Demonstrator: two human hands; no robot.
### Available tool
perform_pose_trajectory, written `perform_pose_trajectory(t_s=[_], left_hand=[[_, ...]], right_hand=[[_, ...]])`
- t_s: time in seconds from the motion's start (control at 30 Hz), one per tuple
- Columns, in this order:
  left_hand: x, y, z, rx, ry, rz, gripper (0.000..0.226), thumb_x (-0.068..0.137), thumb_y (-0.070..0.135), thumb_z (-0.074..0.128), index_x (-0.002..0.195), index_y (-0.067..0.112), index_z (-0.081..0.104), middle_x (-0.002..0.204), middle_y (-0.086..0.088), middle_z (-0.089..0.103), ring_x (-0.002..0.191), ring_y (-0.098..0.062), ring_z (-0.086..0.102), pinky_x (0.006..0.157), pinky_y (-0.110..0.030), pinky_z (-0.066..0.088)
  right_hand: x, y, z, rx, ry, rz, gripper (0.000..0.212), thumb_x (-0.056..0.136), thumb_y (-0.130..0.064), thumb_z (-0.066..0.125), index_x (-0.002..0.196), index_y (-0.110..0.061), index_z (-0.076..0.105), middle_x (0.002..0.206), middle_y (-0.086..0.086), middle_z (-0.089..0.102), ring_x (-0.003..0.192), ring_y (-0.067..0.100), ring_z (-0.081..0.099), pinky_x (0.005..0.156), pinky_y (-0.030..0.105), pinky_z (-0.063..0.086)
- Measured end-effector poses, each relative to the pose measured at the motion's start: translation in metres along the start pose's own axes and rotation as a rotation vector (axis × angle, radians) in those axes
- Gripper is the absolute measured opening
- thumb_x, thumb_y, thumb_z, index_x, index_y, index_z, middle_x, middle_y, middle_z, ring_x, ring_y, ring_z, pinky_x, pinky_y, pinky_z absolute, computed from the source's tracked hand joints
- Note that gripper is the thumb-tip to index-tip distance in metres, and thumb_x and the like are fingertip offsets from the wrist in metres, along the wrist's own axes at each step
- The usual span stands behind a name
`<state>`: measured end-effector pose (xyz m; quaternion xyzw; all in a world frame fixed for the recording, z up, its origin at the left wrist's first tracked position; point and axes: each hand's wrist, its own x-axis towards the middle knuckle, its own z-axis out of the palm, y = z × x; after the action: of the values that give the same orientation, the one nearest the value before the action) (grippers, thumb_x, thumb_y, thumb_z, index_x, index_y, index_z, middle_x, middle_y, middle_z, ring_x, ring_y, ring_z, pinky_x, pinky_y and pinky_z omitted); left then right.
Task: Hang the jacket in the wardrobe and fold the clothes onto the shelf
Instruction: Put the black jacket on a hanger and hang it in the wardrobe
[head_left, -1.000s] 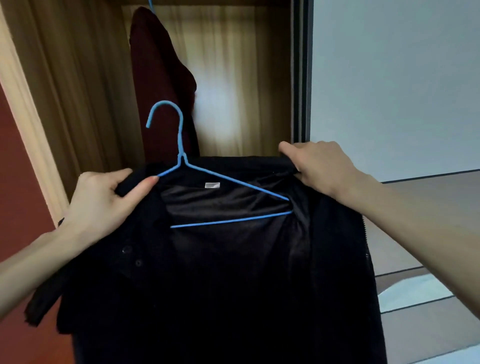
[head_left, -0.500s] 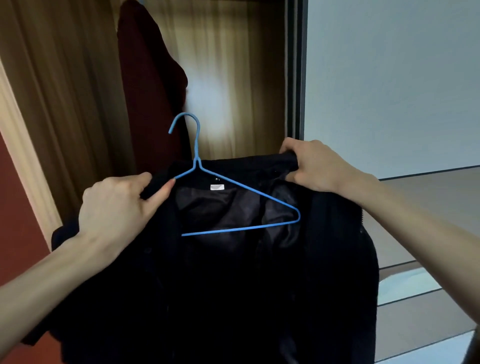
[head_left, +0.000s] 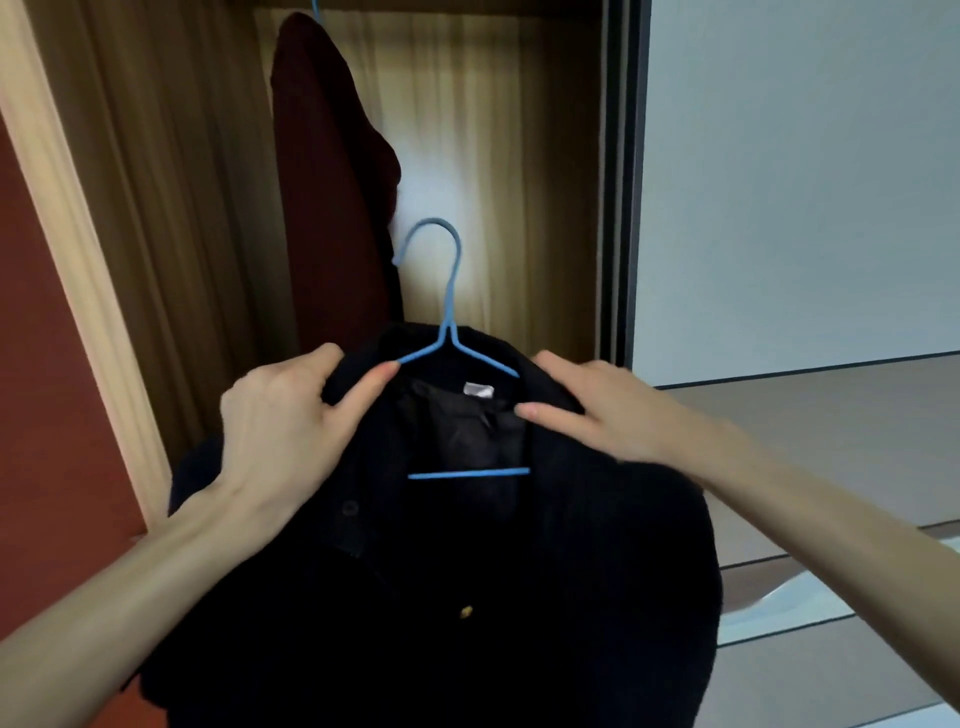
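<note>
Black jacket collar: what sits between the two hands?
Head view: between the left hand and right hand lie the blue hanger neck and the jacket collar with its white label.

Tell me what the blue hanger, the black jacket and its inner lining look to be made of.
Blue hanger: thin wire, apparently with a matte coating, judging by its slim bent rod.
Black jacket: thick matte cloth, possibly wool or corduroy; it is too dark to be sure.
Inner lining: smooth synthetic-looking fabric with a faint sheen.
</note>
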<state>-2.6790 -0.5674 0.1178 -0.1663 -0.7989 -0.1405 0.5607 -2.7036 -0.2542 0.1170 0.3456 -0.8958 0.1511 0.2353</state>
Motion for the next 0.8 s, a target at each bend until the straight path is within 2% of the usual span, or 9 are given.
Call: perform_pose_trajectory(t_s=[0.07, 0.17, 0.23, 0.3, 0.4, 0.57, 0.63, 0.7, 0.8], left_hand=[[-0.002, -0.002, 0.004, -0.004, -0.029, 0.032, 0.059, 0.097, 0.06, 0.056, 0.064, 0.013, 0.046, 0.049, 0.006, 0.043, 0.046, -0.02, 0.05, 0.045, -0.037, 0.042], [0.002, -0.014, 0.001, 0.075, -0.04, 0.196, 0.054, 0.103, 0.057, 0.051, 0.071, 0.013, 0.056, 0.059, 0.005, 0.051, 0.054, -0.018, 0.054, 0.045, -0.035, 0.041], [0.002, -0.026, -0.003, 0.149, -0.046, 0.343, 0.048, 0.106, 0.052, 0.052, 0.094, 0.01, 0.072, 0.076, 0.0, 0.064, 0.07, -0.021, 0.063, 0.053, -0.037, 0.051], [-0.002, -0.033, -0.007, 0.172, -0.075, 0.4, 0.047, 0.107, 0.047, 0.051, 0.116, 0.006, 0.074, 0.092, -0.004, 0.07, 0.083, -0.024, 0.065, 0.068, -0.039, 0.055], [-0.006, -0.029, -0.012, 0.087, -0.157, 0.315, 0.051, 0.11, 0.047, 0.04, 0.125, 0.008, 0.07, 0.106, -0.003, 0.069, 0.094, -0.025, 0.063, 0.085, -0.036, 0.048], [0.031, 0.005, -0.01, -0.114, -0.324, 0.177, 0.048, 0.105, 0.056, 0.04, 0.135, 0.023, 0.057, 0.115, 0.014, 0.059, 0.107, -0.01, 0.057, 0.089, -0.033, 0.049], [0.047, 0.011, -0.003, -0.199, -0.422, 0.177, 0.046, 0.104, 0.059, 0.038, 0.128, 0.027, 0.06, 0.111, 0.017, 0.06, 0.103, -0.008, 0.06, 0.087, -0.038, 0.054], [0.055, 0.009, 0.006, -0.267, -0.444, 0.182, 0.033, 0.107, 0.051, 0.043, 0.11, 0.025, 0.064, 0.099, 0.011, 0.061, 0.091, -0.011, 0.062, 0.079, -0.045, 0.055], [0.051, 0.014, 0.015, -0.42, -0.387, 0.157, 0.017, 0.108, 0.028, 0.053, 0.095, 0.022, 0.062, 0.092, 0.006, 0.056, 0.087, -0.016, 0.059, 0.08, -0.044, 0.05]], right_hand=[[-0.002, 0.0, 0.017, 0.158, 0.09, 0.015, 0.024, 0.108, -0.045, 0.052, 0.101, -0.022, 0.054, 0.072, -0.004, 0.06, 0.065, 0.013, 0.062, 0.06, 0.024, 0.042], [-0.002, 0.0, 0.019, 0.292, 0.22, 0.083, 0.017, 0.106, -0.037, 0.057, 0.093, -0.026, 0.057, 0.072, -0.004, 0.06, 0.064, 0.011, 0.059, 0.059, 0.025, 0.042], [0.0, 0.001, 0.011, 0.35, 0.272, 0.121, 0.018, 0.105, -0.035, 0.06, 0.088, -0.035, 0.056, 0.071, -0.012, 0.058, 0.064, 0.004, 0.054, 0.06, 0.018, 0.04], [0.001, 0.003, 0.005, 0.374, 0.295, 0.124, 0.018, 0.105, -0.033, 0.061, 0.087, -0.037, 0.058, 0.073, -0.015, 0.058, 0.066, 0.001, 0.053, 0.063, 0.016, 0.04], [0.001, 0.003, 0.003, 0.373, 0.293, 0.109, 0.012, 0.104, -0.035, 0.062, 0.093, -0.03, 0.063, 0.078, -0.004, 0.062, 0.071, 0.013, 0.059, 0.065, 0.023, 0.043], [0.012, -0.005, 0.008, 0.402, 0.278, 0.079, 0.012, 0.102, -0.037, 0.063, 0.097, -0.026, 0.066, 0.081, 0.001, 0.065, 0.075, 0.022, 0.062, 0.069, 0.037, 0.047], [0.016, -0.008, 0.009, 0.417, 0.25, 0.062, 0.011, 0.102, -0.038, 0.063, 0.107, -0.028, 0.066, 0.085, 0.002, 0.068, 0.077, 0.027, 0.063, 0.072, 0.043, 0.049], [0.017, -0.009, 0.006, 0.447, 0.201, 0.025, 0.025, 0.104, -0.036, 0.062, 0.128, -0.035, 0.06, 0.094, 0.0, 0.072, 0.08, 0.023, 0.068, 0.075, 0.042, 0.054], [0.017, -0.006, 0.002, 0.402, 0.158, -0.059, 0.036, 0.107, -0.029, 0.057, 0.144, -0.031, 0.055, 0.121, -0.013, 0.071, 0.109, 0.011, 0.07, 0.093, 0.029, 0.054]])
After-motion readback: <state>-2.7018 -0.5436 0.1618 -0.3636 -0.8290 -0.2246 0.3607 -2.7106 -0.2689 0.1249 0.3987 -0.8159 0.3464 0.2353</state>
